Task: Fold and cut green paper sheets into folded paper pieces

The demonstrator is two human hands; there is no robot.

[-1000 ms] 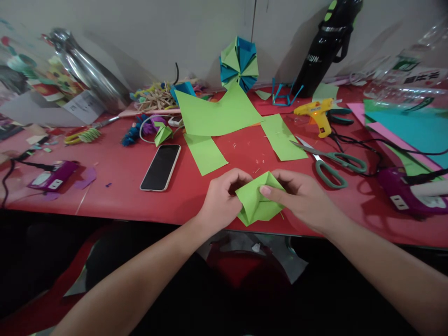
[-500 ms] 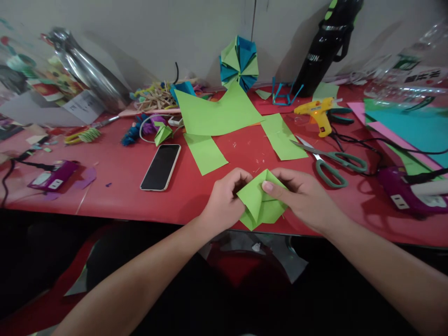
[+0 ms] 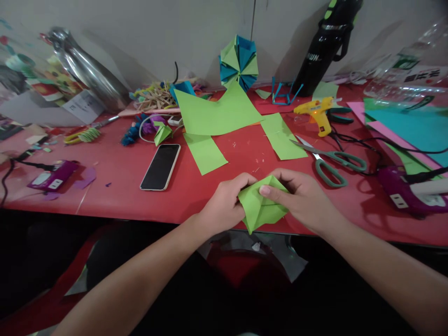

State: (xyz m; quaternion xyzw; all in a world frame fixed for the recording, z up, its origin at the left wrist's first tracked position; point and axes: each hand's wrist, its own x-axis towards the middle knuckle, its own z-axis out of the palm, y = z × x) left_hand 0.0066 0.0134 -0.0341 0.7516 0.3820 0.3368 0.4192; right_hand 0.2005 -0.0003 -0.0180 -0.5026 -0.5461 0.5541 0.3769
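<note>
A folded piece of green paper (image 3: 262, 205) is held between both hands over the table's front edge. My left hand (image 3: 227, 203) grips its left side, the fingertips curled and partly hidden behind the paper. On the other side, my right hand (image 3: 301, 198) pinches it, thumb pressed on the front face and fingers behind. Creases and a pointed lower corner show on the paper. Beyond the hands lie a large green sheet (image 3: 217, 114) with a notched edge and two smaller green pieces, one on the left (image 3: 206, 154) and one on the right (image 3: 283, 137).
Grey-handled scissors (image 3: 329, 161) and a yellow glue gun (image 3: 318, 114) lie to the right, near a purple power strip (image 3: 413, 193). A phone (image 3: 161, 167) rests on the left of the red table (image 3: 122, 200). A blue-green paper wheel (image 3: 240, 63) leans on the wall beside a black bottle (image 3: 324, 51).
The folded paper has tilted and its top corner has dropped slightly. My left fingers have shifted a little to the right along its upper left edge.
</note>
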